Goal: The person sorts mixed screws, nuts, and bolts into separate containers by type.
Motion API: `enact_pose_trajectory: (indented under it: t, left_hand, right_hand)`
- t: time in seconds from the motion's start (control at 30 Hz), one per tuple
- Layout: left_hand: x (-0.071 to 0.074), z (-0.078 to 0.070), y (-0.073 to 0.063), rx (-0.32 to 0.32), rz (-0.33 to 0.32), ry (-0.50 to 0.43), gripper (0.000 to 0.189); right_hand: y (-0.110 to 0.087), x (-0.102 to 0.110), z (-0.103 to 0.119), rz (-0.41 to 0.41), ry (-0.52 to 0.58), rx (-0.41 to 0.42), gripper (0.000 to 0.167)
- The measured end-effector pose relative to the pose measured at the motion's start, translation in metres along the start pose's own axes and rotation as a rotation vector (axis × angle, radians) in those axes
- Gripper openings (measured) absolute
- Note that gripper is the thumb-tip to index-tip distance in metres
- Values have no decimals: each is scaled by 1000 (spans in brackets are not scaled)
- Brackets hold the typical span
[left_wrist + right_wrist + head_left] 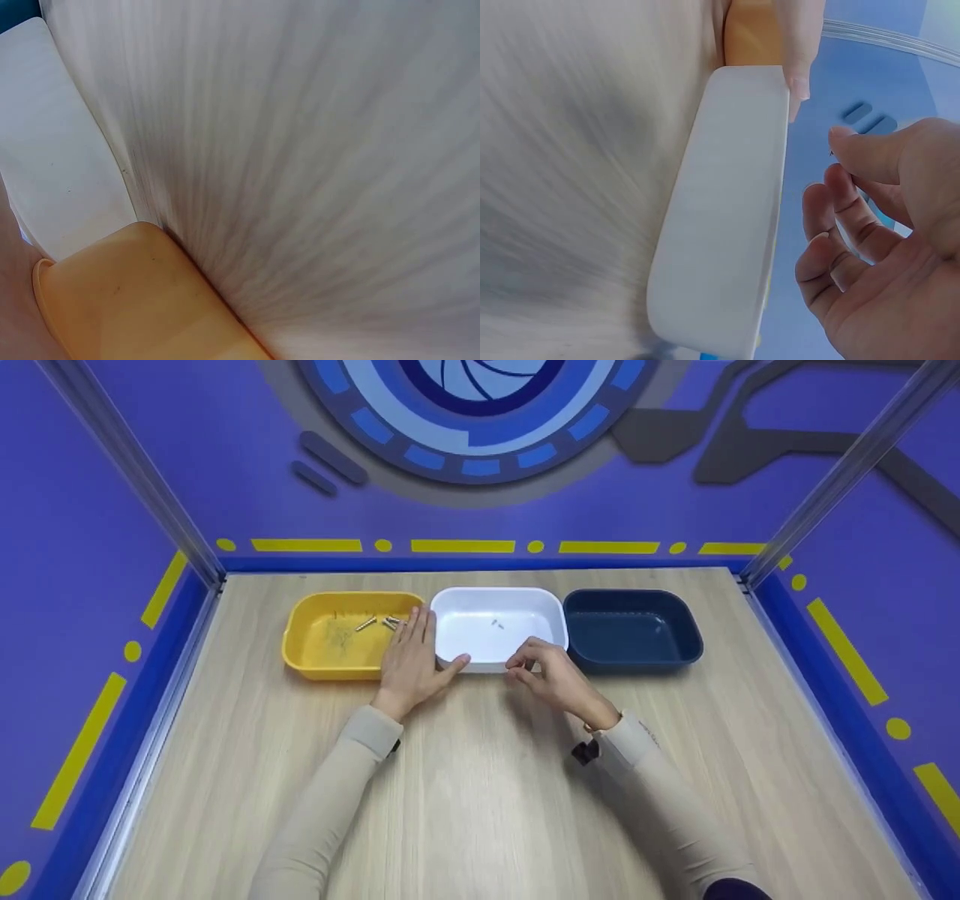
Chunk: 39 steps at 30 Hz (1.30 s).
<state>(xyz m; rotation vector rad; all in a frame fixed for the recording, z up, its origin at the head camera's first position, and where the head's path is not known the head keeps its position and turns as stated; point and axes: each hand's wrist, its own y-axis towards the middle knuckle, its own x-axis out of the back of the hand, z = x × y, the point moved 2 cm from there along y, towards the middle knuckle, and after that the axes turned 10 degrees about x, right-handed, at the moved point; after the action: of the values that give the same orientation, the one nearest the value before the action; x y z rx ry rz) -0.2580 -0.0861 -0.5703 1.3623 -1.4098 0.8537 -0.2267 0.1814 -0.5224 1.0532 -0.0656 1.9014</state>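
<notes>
My left hand (411, 664) lies with straight fingers across the right end of the yellow bin (300, 652), its thumb spread to the front rim of the white bin (469, 649). Silver screws (366, 624) and smaller dark pieces lie inside the yellow bin, some by the fingertips. Two tiny screws (497, 625) rest on the white bin's floor. Over that bin's front right edge, my right hand (551, 673) pinches thumb against index finger. A tiny dark tip (831, 153) shows at the thumb, apparently a small screw; most of it is hidden.
A dark blue bin (634, 634) stands against the right of the white one, so the bins form a row near the back of the wooden table (465, 795). Purple panels (847, 547) rise behind and at both sides.
</notes>
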Motion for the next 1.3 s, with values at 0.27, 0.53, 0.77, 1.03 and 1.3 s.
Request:
enact_pose_trajectory:
  t: [0.27, 0.53, 0.77, 1.03, 1.3]
  left_hand:
    - [-1, 1, 1, 10, 16, 7, 113]
    - [-3, 2, 2, 10, 3, -13, 112]
    - [-1, 1, 4, 12, 5, 1, 113]
    - [-2, 0, 3, 6, -6, -1, 113]
    - [-3, 1, 3, 10, 6, -4, 113]
  right_hand:
    - [11, 5, 1, -3, -10, -26, 5]
    - [26, 7, -1, -17, -26, 1, 5]
    - [42, 6, 0, -45, -22, 7, 6]
    - [59, 3, 4, -48, -43, -11, 6]
    - [76, 3, -4, -39, -91, -30, 8]
